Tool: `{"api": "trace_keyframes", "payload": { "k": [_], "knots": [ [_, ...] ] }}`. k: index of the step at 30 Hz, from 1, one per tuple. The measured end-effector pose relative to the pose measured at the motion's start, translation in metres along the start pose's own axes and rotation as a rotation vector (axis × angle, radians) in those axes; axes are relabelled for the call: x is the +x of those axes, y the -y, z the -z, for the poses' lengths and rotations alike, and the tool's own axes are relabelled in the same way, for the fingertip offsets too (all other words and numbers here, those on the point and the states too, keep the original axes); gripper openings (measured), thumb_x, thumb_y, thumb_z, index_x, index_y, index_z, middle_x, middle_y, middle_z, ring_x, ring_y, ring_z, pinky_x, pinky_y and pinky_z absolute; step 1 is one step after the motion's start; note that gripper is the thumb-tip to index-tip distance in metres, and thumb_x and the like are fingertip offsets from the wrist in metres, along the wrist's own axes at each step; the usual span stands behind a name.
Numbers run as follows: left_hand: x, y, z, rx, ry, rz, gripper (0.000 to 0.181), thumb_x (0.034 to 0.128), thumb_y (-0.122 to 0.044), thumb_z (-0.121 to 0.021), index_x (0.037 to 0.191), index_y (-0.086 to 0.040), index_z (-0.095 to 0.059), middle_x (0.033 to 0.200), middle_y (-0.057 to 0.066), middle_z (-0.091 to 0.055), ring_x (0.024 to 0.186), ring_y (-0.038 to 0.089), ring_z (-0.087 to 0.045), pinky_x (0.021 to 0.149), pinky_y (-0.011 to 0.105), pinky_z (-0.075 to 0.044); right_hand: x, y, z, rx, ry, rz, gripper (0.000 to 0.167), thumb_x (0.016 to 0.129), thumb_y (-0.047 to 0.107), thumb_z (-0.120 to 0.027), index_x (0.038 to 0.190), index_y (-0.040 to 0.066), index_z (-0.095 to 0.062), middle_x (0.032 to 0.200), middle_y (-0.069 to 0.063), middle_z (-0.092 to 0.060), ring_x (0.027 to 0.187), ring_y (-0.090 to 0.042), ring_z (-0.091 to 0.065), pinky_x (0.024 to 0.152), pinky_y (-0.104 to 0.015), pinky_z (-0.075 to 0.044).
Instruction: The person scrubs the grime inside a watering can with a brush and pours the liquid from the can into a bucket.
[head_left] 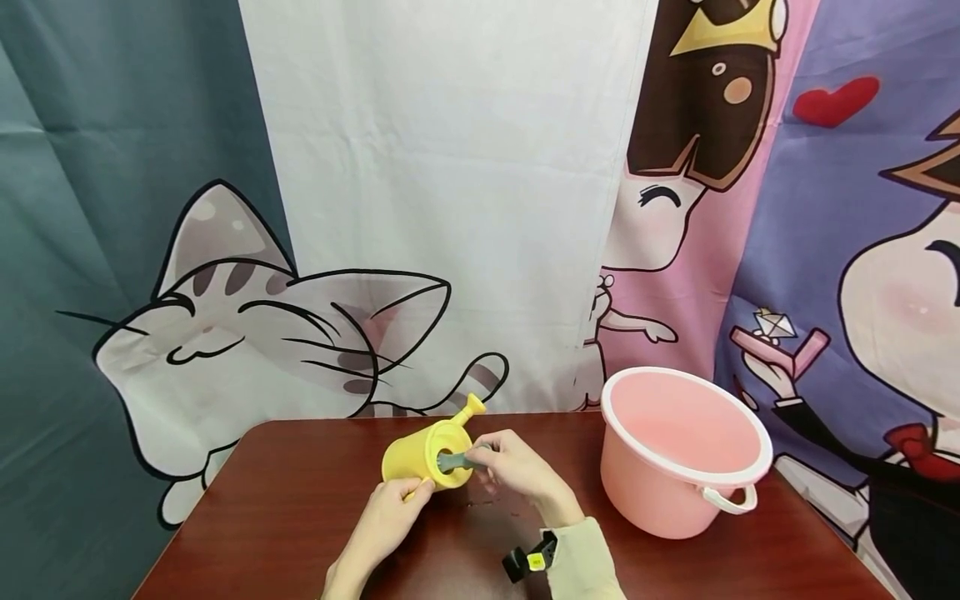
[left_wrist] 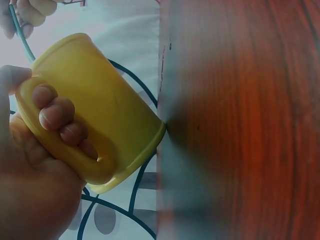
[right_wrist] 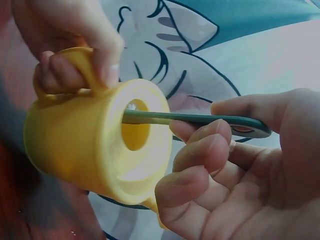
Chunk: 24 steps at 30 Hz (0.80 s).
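A yellow watering can (head_left: 408,457) is tilted over the table, its round top opening facing the right hand and its spout pointing away. My left hand (head_left: 388,515) grips the can's handle, fingers curled through the loop in the left wrist view. The right hand (head_left: 521,471) pinches the grey-green handle of a slim brush (right_wrist: 195,119) between thumb and fingers. The brush's far end reaches into the can's opening. A few pale bristles show just inside the rim in the right wrist view; the rest of the brush head is hidden.
To the right on the brown table (head_left: 300,500) stands a pink bucket (head_left: 652,492) with a white rim and handle. Small dark wet-looking spots lie on the tabletop below the hands. A printed cartoon curtain (head_left: 465,167) hangs behind the table's far edge.
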<state>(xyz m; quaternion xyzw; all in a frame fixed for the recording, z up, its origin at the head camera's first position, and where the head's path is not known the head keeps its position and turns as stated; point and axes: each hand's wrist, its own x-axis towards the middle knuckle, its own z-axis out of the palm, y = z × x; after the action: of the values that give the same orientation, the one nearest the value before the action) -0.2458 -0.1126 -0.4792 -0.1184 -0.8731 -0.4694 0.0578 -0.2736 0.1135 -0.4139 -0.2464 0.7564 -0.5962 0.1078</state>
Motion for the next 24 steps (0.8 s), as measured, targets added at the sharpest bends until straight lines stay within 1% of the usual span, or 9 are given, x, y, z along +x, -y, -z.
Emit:
{"api": "trace_keyframes", "payload": {
  "k": [3,7,9,13,16,20,24],
  "knots": [
    [0.0,0.0,0.0,0.0,0.002,-0.005,0.045,0.0965,-0.039,-0.059,0.06,-0.018,-0.044,0.055,-0.011,-0.031,0.051,0.004,-0.029,0.05,0.022,-0.026,-0.002,0.002,0.002,0.001,-0.002,0.002,0.024,0.096,0.012,-0.058,0.075,-0.001,-0.061,0.056,-0.019,-0.045,0.047,-0.02,-0.045,0.046,-0.027,-0.04],
    [0.0,0.0,-0.002,-0.004,-0.001,-0.016,0.046,0.0963,-0.039,-0.059,0.059,-0.018,-0.043,0.055,-0.011,-0.031,0.051,0.004,-0.028,0.049,0.022,-0.026,-0.003,0.002,0.004,-0.003,-0.014,-0.007,0.025,0.096,0.011,-0.058,0.073,0.001,-0.06,0.056,-0.02,-0.046,0.047,-0.019,-0.046,0.047,-0.027,-0.04],
    [0.0,-0.001,-0.002,-0.008,-0.001,-0.018,0.046,0.0962,-0.039,-0.06,0.059,-0.018,-0.042,0.055,-0.011,-0.031,0.051,0.004,-0.028,0.049,0.022,-0.026,-0.004,0.001,0.004,0.006,-0.02,-0.023,0.024,0.095,0.01,-0.057,0.075,-0.001,-0.061,0.056,-0.019,-0.046,0.047,-0.019,-0.045,0.048,-0.027,-0.04],
    [0.0,-0.002,-0.002,-0.014,0.004,-0.011,0.046,0.0962,-0.039,-0.06,0.059,-0.018,-0.042,0.055,-0.01,-0.031,0.05,0.004,-0.028,0.049,0.022,-0.025,-0.003,0.0,0.003,0.034,-0.031,-0.061,0.024,0.095,0.009,-0.054,0.083,-0.011,-0.062,0.057,-0.014,-0.049,0.047,-0.02,-0.046,0.048,-0.025,-0.038],
    [0.0,-0.003,-0.001,-0.005,0.001,-0.016,0.047,0.0965,-0.039,-0.06,0.059,-0.017,-0.042,0.055,-0.01,-0.031,0.05,0.003,-0.027,0.049,0.021,-0.024,-0.002,0.001,0.001,0.054,-0.038,-0.068,0.026,0.095,0.008,-0.052,0.088,-0.016,-0.06,0.058,-0.011,-0.05,0.047,-0.019,-0.046,0.047,-0.025,-0.038],
    [0.001,-0.004,0.0,0.01,0.001,-0.026,0.048,0.097,-0.041,-0.058,0.059,-0.017,-0.042,0.054,-0.011,-0.031,0.05,0.003,-0.027,0.049,0.021,-0.024,0.001,0.001,-0.003,0.061,-0.038,-0.073,0.026,0.094,0.008,-0.053,0.088,-0.017,-0.058,0.057,-0.008,-0.049,0.047,-0.017,-0.045,0.047,-0.025,-0.037],
    [0.0,-0.002,-0.001,0.017,0.008,-0.014,0.047,0.0973,-0.042,-0.058,0.059,-0.018,-0.042,0.054,-0.011,-0.031,0.05,0.003,-0.027,0.049,0.021,-0.025,0.004,-0.004,-0.011,0.061,-0.033,-0.099,0.025,0.094,0.011,-0.055,0.087,-0.013,-0.06,0.057,-0.006,-0.049,0.047,-0.015,-0.043,0.046,-0.025,-0.035]
  ]
}}
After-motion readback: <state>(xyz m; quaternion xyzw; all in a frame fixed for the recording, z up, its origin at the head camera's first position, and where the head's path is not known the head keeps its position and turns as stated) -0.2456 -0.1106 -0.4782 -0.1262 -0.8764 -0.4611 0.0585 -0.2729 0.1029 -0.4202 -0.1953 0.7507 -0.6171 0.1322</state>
